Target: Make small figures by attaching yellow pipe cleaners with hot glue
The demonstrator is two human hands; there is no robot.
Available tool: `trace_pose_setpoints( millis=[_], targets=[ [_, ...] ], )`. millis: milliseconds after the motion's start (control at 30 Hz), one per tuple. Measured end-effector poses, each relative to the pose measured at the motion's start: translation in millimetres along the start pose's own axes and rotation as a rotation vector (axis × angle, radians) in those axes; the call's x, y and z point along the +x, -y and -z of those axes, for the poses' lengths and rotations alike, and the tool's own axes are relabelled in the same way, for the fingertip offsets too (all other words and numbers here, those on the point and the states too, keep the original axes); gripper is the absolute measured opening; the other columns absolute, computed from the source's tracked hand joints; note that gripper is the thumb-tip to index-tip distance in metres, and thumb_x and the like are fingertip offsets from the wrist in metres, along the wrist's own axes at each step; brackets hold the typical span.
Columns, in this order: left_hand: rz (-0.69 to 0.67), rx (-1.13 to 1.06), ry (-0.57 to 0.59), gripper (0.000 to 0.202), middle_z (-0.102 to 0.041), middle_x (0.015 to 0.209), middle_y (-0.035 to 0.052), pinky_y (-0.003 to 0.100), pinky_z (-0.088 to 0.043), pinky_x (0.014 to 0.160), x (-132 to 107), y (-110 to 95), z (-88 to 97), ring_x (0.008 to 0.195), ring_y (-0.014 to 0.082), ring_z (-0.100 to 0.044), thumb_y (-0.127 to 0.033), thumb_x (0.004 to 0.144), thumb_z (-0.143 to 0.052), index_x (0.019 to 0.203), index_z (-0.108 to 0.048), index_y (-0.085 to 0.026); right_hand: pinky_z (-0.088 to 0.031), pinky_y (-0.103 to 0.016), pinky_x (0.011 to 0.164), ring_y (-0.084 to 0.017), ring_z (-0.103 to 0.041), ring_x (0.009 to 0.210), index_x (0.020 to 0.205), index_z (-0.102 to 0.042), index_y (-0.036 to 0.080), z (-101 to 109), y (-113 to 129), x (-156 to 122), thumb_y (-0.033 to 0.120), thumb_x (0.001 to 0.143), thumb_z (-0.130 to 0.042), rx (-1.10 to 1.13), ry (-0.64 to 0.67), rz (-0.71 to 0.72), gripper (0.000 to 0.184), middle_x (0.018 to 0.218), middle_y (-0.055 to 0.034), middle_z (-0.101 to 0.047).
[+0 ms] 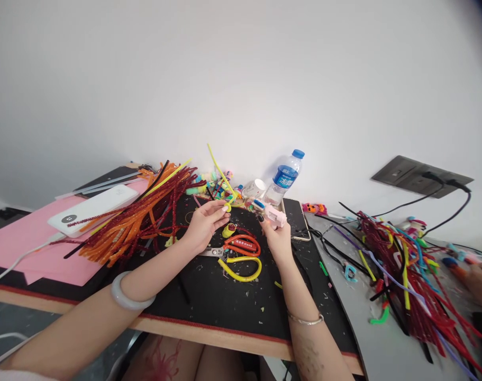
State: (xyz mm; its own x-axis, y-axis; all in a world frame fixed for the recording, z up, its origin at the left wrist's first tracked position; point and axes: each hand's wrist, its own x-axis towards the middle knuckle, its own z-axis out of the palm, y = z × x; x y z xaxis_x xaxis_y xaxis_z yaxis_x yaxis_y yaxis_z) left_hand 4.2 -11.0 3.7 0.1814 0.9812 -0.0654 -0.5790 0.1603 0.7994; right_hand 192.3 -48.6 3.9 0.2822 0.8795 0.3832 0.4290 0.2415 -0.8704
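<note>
My left hand (204, 225) pinches the curled lower end of a yellow pipe cleaner (221, 172). Its long free end rises up toward the wall. In my right hand (278, 243) is a small pink tool that looks like a hot glue gun (275, 215), its front end toward the left hand; a gap remains between it and the pipe cleaner. Below and between the hands lie scissors (243, 279) with one orange and one yellow handle loop. A small wound yellow and dark red piece (228, 230) sits just above them.
Orange and dark red pipe cleaners (114, 238) are heaped at left beside a white power bank (93, 209) on pink sheets (22, 227). A water bottle (285, 177) and white cup (254, 188) stand near the wall. Another person's hand (481, 283) is at far right, by more pipe cleaners (407, 286).
</note>
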Motion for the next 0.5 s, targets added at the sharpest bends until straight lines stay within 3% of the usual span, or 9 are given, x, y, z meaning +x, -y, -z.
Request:
trace_pose_setpoints(
  millis=[167,300,500],
  targets=[
    [0.007,0.001,-0.003,0.029,-0.06,0.07,-0.0022,0.019,-0.047,0.063,-1.5,-2.1,-0.5,0.06,0.005,-0.055,-0.023,0.058,-0.075,0.085,-0.066,-0.018,-0.039,-0.022,0.045,-0.009,-0.044,0.045,0.095,-0.061,0.016,-2.2,-4.6,-1.1,0.037,0.074,-0.058,0.178,0.121,-0.05,0.03,0.059,0.0031,-0.056],
    [0.008,0.026,0.008,0.028,-0.055,0.065,-0.0043,0.014,-0.041,0.051,-4.0,-4.1,-3.5,0.051,0.0014,-0.046,-0.023,0.058,-0.076,0.084,-0.066,-0.018,-0.043,-0.023,0.049,-0.012,-0.052,0.054,0.088,-0.063,0.015,-3.2,-7.5,-2.1,0.036,0.074,-0.058,0.137,0.193,-0.036,0.026,0.06,0.0005,-0.059],
    [0.001,0.048,0.023,0.027,-0.052,0.064,-0.0047,0.013,-0.037,0.048,-4.9,-3.7,-4.4,0.049,0.0007,-0.042,-0.024,0.058,-0.075,0.084,-0.067,-0.019,-0.046,-0.026,0.055,-0.017,-0.057,0.066,0.092,-0.064,0.016,-4.3,-7.6,-2.6,0.036,0.074,-0.058,0.119,0.189,-0.021,0.028,0.063,-0.0016,-0.062]
  ],
)
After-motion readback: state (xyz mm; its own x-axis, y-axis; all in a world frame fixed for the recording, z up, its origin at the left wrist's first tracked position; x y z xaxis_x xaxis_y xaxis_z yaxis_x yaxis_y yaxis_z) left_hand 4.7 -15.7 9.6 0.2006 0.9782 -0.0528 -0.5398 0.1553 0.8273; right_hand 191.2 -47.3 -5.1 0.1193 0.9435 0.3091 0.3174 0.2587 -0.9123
